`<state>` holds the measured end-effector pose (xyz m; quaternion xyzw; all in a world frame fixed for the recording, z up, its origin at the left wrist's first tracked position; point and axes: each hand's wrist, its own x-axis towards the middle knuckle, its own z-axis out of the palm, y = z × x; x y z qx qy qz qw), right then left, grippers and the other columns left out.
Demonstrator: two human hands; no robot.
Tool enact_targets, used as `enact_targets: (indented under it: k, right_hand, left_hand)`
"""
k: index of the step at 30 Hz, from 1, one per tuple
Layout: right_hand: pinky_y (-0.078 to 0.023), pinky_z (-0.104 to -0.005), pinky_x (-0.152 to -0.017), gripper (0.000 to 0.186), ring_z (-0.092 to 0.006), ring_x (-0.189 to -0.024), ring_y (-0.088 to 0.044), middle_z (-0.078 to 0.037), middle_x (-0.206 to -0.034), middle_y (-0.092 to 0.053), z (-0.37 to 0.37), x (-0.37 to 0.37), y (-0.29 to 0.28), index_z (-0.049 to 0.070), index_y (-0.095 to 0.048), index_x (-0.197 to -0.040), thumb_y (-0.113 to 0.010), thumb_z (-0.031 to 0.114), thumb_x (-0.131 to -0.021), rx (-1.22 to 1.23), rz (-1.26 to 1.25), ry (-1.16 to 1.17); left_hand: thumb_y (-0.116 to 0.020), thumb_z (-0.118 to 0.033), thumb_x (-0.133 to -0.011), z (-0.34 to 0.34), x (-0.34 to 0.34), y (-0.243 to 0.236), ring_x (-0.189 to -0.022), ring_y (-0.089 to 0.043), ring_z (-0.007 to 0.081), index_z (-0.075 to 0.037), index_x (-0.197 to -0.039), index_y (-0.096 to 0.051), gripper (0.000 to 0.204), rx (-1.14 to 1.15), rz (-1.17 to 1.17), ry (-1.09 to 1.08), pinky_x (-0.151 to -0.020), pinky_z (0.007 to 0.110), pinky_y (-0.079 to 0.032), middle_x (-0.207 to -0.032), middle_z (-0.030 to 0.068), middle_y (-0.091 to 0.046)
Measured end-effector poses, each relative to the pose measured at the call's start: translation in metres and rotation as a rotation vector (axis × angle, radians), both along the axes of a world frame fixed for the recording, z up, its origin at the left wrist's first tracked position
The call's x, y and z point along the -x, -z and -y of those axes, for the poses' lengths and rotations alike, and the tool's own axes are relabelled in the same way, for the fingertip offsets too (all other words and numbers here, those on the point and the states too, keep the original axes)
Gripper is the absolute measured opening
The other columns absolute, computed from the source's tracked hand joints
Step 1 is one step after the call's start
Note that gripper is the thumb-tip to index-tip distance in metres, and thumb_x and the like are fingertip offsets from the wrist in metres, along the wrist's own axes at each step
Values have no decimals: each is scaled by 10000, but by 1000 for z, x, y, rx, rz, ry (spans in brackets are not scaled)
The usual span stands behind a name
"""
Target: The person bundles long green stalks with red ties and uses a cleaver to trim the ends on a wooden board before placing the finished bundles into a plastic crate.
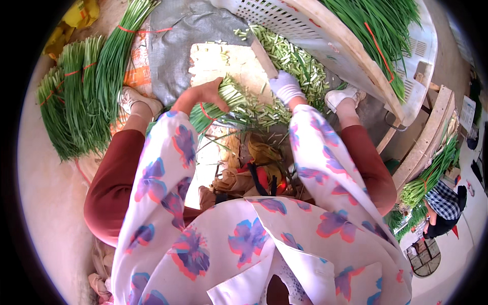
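My bare left hand (204,95) is closed round the pale cut end of a bunch of chives (232,91), which has a red tie round it. The bunch lies at the near edge of a light, worn cutting board (223,62). In a white glove, my right hand (285,87) grips a knife, its handle hidden by the fingers. The wide flat knife blade (263,58) points away from me over the board's right side, apart from the bunch. Short trimmed stalk ends (307,76) are heaped to the right of the board, with more scattered by my right wrist.
Tied bundles of chives (73,96) lie at the left beside my foot, on an orange and white sack (137,71). A white perforated crate (300,23) and a wooden beam (356,46) stand far right, with more chives (378,30) beyond. Another person (443,206) works at the right edge.
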<state>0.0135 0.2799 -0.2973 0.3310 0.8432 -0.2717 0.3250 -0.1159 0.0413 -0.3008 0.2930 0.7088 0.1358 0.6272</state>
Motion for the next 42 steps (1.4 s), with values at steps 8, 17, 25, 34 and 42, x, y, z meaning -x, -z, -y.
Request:
enact_targets:
  k: [8, 17, 25, 34, 42]
  right_hand:
    - [-501, -506, -829, 416, -430, -882, -643, -278, -928, -654, 1, -67, -26, 42, -565, -1107, -548, 368, -849, -5, -68, -127]
    - [-500, -507, -578, 246, -395, -618, -631, -194, -683, -645, 51, -66, -49, 106, -576, -991, -492, 326, -919, -57, -343, -278]
    - [-513, -528, -665, 240, -407, -698, -651, -209, -763, -663, 88, -77, -37, 51, -565, -971, -464, 263, -920, 41, -247, -145]
    - [-513, -486, -806, 304, -415, -912, -641, -252, -969, -657, 80, 24, 30, 48, -606, -1079, -433, 244, -924, 43, -68, -103]
    - [-475, -463, -883, 556, -389, -1022, -596, -212, -1174, -573, 2, -76, -18, 90, -475, -1220, -646, 366, -768, -254, 17, -150]
  left_hand:
    - [-751, -629, -643, 76, -65, -6, -1428, -183, 357, -5, -1470, -230, 1160, -110, -1034, -493, -1127, 587, -169, -1491, 173, -325]
    - [-854, -474, -563, 51, -98, -12, -1373, -286, 237, -211, -1474, -232, 1134, 154, -921, -319, -1141, 543, -196, -1433, 1, -357]
    - [-811, -366, -610, 59, -82, -5, -1224, -447, 262, -205, -1382, -386, 896, 114, -887, -357, -1075, 467, -286, -1284, 55, -482]
    - [-821, -344, -600, 43, -72, -8, -1213, -454, 301, -191, -1394, -378, 922, 135, -878, -333, -1061, 472, -298, -1275, 91, -494]
    - [-772, -345, -624, 62, -76, -18, -1150, -492, 278, -172, -1340, -422, 816, 100, -879, -279, -990, 455, -380, -1235, 57, -524]
